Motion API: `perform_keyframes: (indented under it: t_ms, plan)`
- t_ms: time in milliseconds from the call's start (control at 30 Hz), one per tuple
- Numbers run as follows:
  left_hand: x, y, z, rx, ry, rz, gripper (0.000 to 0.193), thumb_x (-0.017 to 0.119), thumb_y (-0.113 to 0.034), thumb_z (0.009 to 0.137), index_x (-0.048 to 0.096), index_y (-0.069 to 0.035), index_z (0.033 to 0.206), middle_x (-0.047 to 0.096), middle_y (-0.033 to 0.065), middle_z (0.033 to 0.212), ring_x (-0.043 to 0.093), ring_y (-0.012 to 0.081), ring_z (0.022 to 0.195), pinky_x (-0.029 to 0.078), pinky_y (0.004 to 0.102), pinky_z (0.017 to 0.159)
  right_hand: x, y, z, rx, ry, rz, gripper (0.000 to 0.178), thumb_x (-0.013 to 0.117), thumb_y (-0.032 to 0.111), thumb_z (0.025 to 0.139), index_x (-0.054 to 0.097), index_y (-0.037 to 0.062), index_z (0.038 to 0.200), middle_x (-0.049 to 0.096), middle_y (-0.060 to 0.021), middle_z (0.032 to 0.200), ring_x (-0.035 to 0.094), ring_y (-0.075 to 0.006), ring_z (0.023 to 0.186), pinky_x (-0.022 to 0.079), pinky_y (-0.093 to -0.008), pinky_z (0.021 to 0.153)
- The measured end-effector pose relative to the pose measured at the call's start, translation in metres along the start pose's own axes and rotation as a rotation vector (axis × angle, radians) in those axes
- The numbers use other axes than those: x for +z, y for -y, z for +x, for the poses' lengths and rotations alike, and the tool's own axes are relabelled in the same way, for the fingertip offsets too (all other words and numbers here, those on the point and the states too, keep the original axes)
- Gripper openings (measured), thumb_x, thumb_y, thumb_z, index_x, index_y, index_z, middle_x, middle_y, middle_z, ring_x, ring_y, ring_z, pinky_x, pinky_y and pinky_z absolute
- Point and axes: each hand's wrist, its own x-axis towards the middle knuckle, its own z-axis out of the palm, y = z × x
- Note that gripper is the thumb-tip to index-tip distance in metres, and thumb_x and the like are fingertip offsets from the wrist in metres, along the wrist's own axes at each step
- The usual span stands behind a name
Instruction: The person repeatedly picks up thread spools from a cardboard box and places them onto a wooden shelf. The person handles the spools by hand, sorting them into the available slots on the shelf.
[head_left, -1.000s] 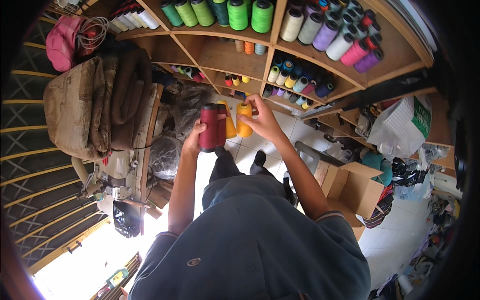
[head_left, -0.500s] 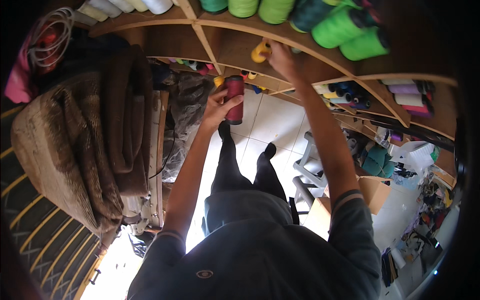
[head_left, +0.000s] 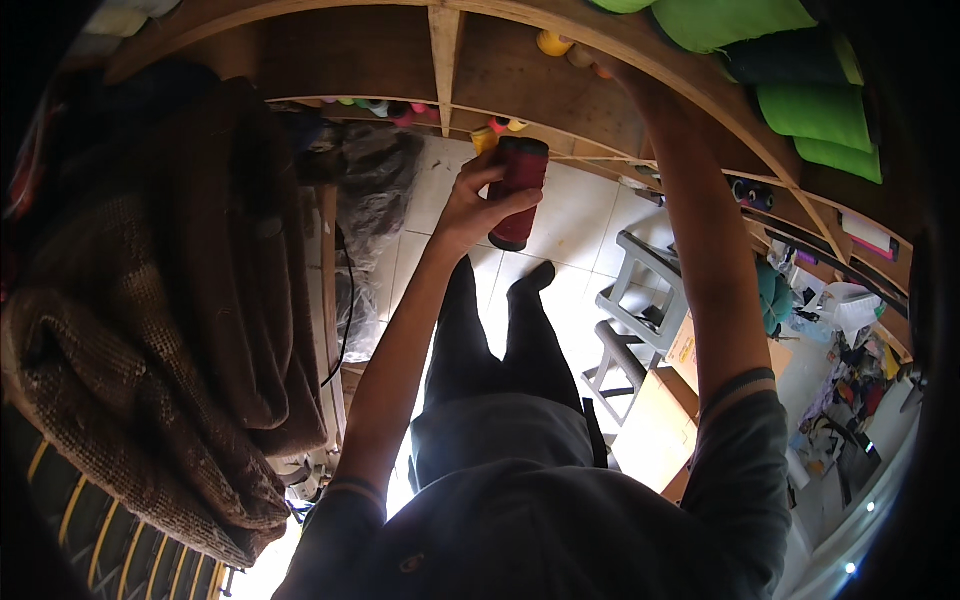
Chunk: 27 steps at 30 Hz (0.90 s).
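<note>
My left hand (head_left: 480,203) is closed round a dark red thread spool (head_left: 521,190) with black ends, held nearly upright in front of the shelving. A small yellow spool (head_left: 484,139) shows just beyond those fingers; whether they touch it I cannot tell. My right arm stretches up into a wooden compartment, where my right hand (head_left: 632,82) is mostly hidden behind the curved shelf edge, its fingers out of sight. Beside it, a yellow thread spool (head_left: 553,43) and a duller tan one (head_left: 580,56) sit inside the compartment.
Bright green spools (head_left: 815,115) fill the upper right shelf. Brown folded fabric (head_left: 150,330) hangs at the left. A grey plastic stool (head_left: 645,285) and an open cardboard box (head_left: 655,425) stand on the tiled floor at right, near a cluttered heap (head_left: 850,400).
The yellow spool that was at my right hand's fingers now sits in the compartment, and that hand has reached further in, to the right. The view has shifted; my left hand keeps the red spool.
</note>
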Motion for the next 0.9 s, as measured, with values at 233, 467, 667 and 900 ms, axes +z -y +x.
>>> perform_keyframes:
  t_ms: [233,467,667,900]
  plan:
    - [-0.005,0.01,0.008,0.021,0.058,0.0,0.031,0.083,-0.022,0.067,0.072,-0.006,0.091,0.057,0.0066,0.109,0.053,0.0191,0.104,0.045,0.033,0.09,0.002,0.009,-0.006,-0.05,0.105,0.045,0.032,0.065,0.032,0.087,0.06,0.0075,0.105,0.065,-0.0067,0.091,0.062,-0.0216,0.083,0.049,-0.0319,0.072]
    - [-0.002,-0.002,0.027,0.403,-0.037,0.752,0.044,0.087,-0.028,0.058,0.072,-0.006,0.093,0.055,0.0101,0.118,0.043,0.0259,0.117,0.041,0.0391,0.095,-0.039,0.049,-0.02,0.068,0.711,0.606,0.031,0.065,0.033,0.088,0.06,0.0083,0.106,0.064,-0.0036,0.09,0.061,-0.0161,0.081,0.048,-0.0286,0.07]
    - [0.015,-0.01,0.075,0.587,-0.347,0.84,0.044,0.087,-0.038,0.053,0.075,-0.013,0.087,0.053,0.0129,0.104,0.041,0.034,0.101,0.044,0.044,0.085,-0.074,0.044,-0.034,0.132,0.921,0.946,0.036,0.063,0.033,0.089,0.056,0.0085,0.115,0.064,-0.0029,0.088,0.06,-0.0126,0.077,0.048,-0.0251,0.067]
    - [0.026,-0.011,0.107,0.556,-0.415,0.856,0.043,0.084,-0.043,0.06,0.076,-0.017,0.093,0.056,0.0126,0.104,0.04,0.0328,0.103,0.044,0.0426,0.088,-0.056,0.007,-0.041,0.224,0.881,0.546,0.046,0.067,0.051,0.08,0.067,0.0092,0.099,0.064,-0.0054,0.08,0.059,-0.0148,0.066,0.047,-0.0294,0.062]
